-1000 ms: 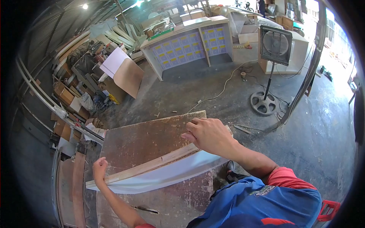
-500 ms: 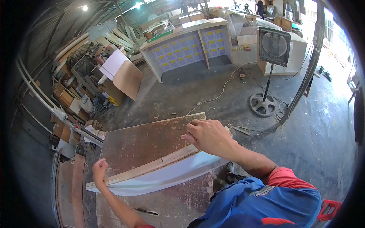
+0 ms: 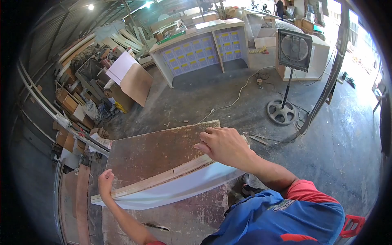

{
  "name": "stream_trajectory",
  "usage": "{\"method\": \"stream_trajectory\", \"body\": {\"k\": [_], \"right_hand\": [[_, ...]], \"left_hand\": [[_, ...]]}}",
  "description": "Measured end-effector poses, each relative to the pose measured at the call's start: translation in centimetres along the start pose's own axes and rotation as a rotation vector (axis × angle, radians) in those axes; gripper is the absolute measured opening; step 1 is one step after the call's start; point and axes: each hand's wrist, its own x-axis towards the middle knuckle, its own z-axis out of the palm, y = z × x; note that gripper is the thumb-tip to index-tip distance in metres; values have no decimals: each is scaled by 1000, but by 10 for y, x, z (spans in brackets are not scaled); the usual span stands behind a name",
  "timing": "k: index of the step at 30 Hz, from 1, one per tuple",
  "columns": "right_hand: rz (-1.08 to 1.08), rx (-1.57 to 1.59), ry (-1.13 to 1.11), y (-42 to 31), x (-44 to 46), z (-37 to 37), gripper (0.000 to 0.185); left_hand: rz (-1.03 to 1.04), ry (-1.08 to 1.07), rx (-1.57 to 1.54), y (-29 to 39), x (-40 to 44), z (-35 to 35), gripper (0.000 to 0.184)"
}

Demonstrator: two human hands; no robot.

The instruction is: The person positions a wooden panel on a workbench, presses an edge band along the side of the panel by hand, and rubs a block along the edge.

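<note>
And here we go: in front of you sits the table [image 3: 134, 157], the panel [image 3: 167, 175] running across it. Beyond, the cabinet [image 3: 217, 51] stands on the floor [image 3: 183, 98]; to its left, boards [image 3: 136, 83] beside the clutter [image 3: 87, 77]; to its right, the fan [image 3: 294, 48]. A cord [image 3: 238, 96] trails between the table and fan.

Left hand [image 3: 106, 183], right hand [image 3: 225, 148], wooden strip [image 3: 163, 177] across scuffed table [image 3: 141, 153]

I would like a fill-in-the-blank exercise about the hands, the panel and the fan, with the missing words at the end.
The left hand is near the ____ end of the panel.
The colour of the right sleeve is ____.
The fan has a base of ____ shape.

Missing words: left; red; round.
</note>
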Motion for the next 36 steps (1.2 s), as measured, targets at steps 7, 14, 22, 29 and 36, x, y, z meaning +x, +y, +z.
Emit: {"method": "stream_trajectory", "body": {"k": [7, 14, 22, 29, 36], "right_hand": [[14, -10, -64, -2, 1, -4, 33], [13, 10, -46, -1, 0, -3, 32], [26, 19, -65, -4, 1, -7, 31], [1, 13, -10, -3, 0, -4, 32], [12, 4, -21, -3, -1, -3, 31]], "left_hand": [[-18, -16, 0, 7, -3, -1, 39], [-13, -18, 1, 2, -2, 0, 39], [-20, -21, -15, 4, -3, -1, 40], [-21, -27, -8, 11, -6, -1, 39], [-30, -22, 12, 7, -4, -1, 39]]}}
